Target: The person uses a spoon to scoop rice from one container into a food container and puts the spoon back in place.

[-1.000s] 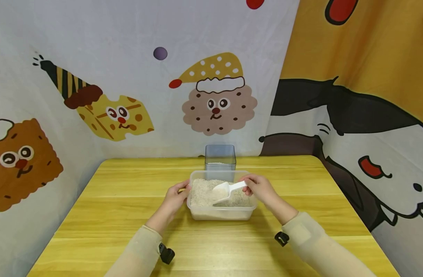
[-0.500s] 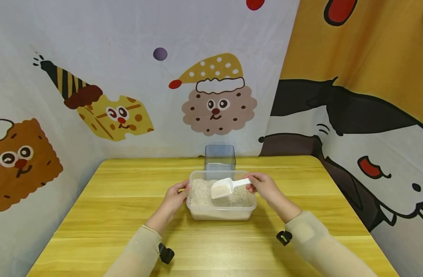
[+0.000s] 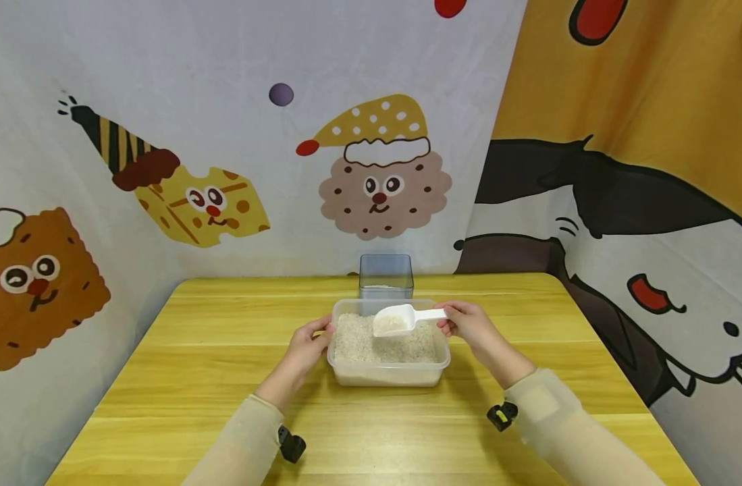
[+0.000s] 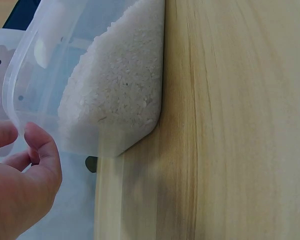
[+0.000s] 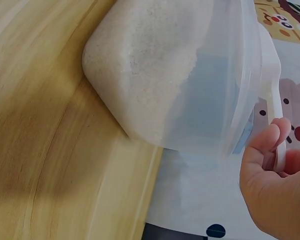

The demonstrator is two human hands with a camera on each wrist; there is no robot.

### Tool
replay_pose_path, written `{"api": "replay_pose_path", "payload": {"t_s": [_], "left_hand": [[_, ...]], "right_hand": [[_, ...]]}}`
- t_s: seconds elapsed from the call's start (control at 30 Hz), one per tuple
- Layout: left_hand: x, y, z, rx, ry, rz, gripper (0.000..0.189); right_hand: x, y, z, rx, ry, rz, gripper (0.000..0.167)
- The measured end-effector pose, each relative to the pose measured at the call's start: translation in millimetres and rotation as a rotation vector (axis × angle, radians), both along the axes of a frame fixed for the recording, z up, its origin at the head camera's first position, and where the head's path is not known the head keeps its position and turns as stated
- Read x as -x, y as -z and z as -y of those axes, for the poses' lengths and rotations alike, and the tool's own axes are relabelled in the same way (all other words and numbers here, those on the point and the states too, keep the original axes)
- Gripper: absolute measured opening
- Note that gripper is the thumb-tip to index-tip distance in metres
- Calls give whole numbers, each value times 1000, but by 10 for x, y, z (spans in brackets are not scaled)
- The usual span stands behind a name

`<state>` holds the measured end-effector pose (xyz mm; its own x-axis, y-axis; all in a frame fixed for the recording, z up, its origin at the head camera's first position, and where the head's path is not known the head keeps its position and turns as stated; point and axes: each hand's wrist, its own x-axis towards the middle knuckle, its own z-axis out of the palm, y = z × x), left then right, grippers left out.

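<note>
A clear plastic tub of rice stands on the table in the head view. My left hand pinches the tub's left rim between thumb and fingers, as the left wrist view shows at the tub wall. My right hand grips a white scoop by the end of its handle. Held above the rice, the scoop carries a small heap of grains in its bowl. From the right wrist, the scoop handle shows between thumb and fingers, while the tub partly covers the bowl.
Right behind the tub stands a blue-grey see-through square container with some pale contents low inside. The wooden table ends at a cartoon-printed cloth at the back. Black wrist cameras sit on both sleeves.
The scoop has come up out of the rice, levelled, and moved slightly to the right with my right hand. My left hand has kept its place on the rim.
</note>
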<state>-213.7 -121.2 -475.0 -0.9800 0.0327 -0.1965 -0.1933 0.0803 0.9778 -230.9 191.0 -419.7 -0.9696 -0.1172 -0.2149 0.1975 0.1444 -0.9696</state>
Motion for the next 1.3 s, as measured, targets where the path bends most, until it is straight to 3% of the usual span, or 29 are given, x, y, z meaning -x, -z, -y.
{"api": "replay_pose_path", "payload": {"t_s": [0.33, 0.7, 1.3], "left_hand": [[-15, -26, -5, -15, 11, 3, 44], [-10, -21, -18, -9, 0, -3, 44], [-23, -43, -22, -13, -1, -3, 43]], "right_hand": [[69, -52, -4, 43, 56, 24, 34], [203, -192, -16, 164, 140, 32, 33], [445, -245, 44, 149, 228, -34, 35]]}}
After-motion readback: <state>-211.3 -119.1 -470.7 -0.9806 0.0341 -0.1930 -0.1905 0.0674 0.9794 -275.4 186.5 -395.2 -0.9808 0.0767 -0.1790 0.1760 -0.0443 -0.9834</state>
